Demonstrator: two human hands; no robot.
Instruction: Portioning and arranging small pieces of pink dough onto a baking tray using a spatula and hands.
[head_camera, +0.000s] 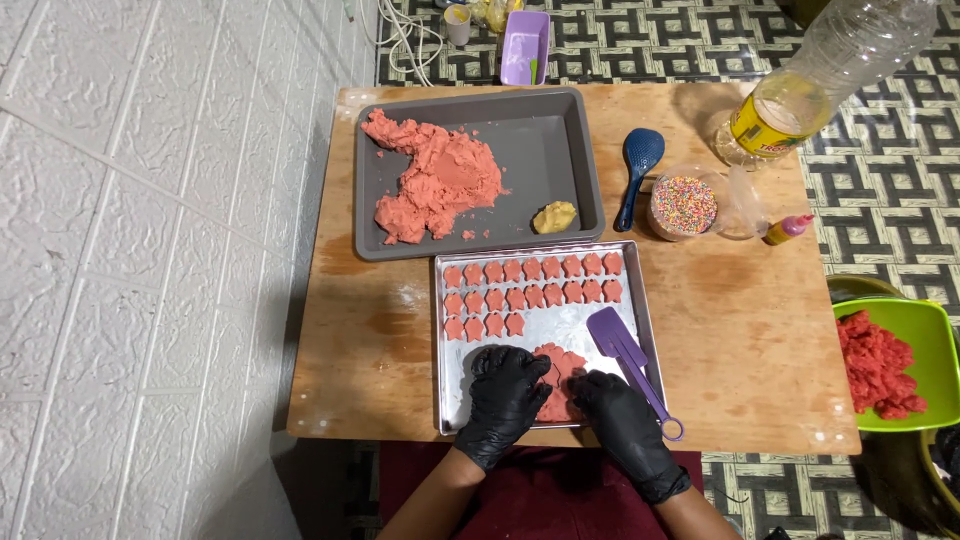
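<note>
A white tiled wall (150, 250) runs down the left side, and against it stands a small wooden table (370, 340). At the table's far left lies a grey baking pan (560, 150) holding a large lump of pink dough (435, 185) in its left half and a small yellowish dough ball (554, 216) at its near right corner. Just in front of it sits a shiny metal tray (452, 400) with three rows of small cut pink shapes (530, 295) along its far side. At the tray's near edge lies a flattened pink dough slab (560, 385), and both black-gloved hands rest on it: the left hand (505, 395) lies over the slab's left part with fingers spread apart and pressed down flat, while the right hand (620, 415) covers its near right part, fingers bent and close together on the dough; whether they pinch anything underneath cannot be told. Just right of the slab a purple spatula (625, 360) lies slantwise on the tray, its handle reaching over the tray's near right corner. Farther back, a blue spoon (638, 170) lies beside a clear tub of coloured sprinkles (684, 205), then a small yellow squeeze bottle with a pink cap (788, 229) and a large clear plastic bottle (830, 70). Off the table's right edge a green bowl (935, 340) holds red crumbly dough (878, 365).
</note>
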